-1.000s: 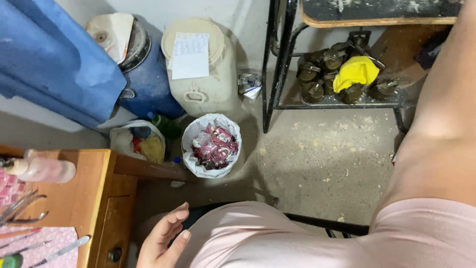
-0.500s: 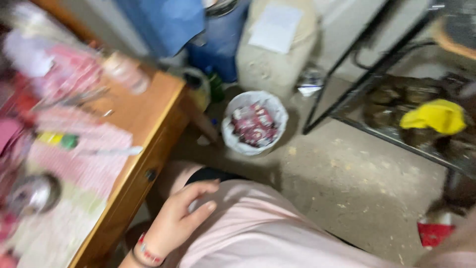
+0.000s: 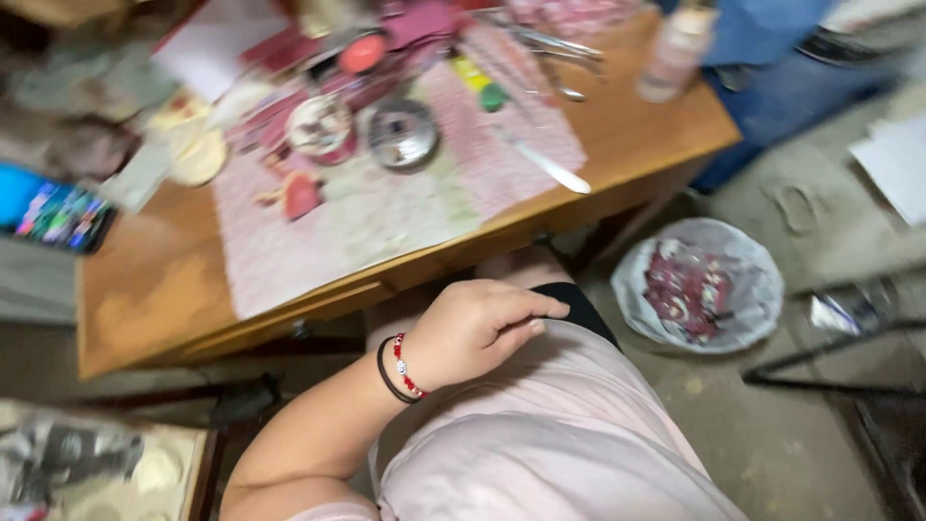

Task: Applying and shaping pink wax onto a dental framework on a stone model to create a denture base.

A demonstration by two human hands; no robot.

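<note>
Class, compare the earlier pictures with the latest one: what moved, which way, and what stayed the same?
The view swung left, from the floor and bin to the wooden desk, now filling the upper picture with its pink mat and clutter. The lined waste bin slid to the right. The left hand stayed resting on the pink-clothed lap, holding nothing; its wrist bracelets now show. The right hand is out of view.

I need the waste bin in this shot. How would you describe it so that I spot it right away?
Start at the wooden desk and go down past its right corner to the concrete floor. The bin stands there, round, lined with a pale plastic bag and holding dark red scraps, which nothing else on the floor does.
</note>
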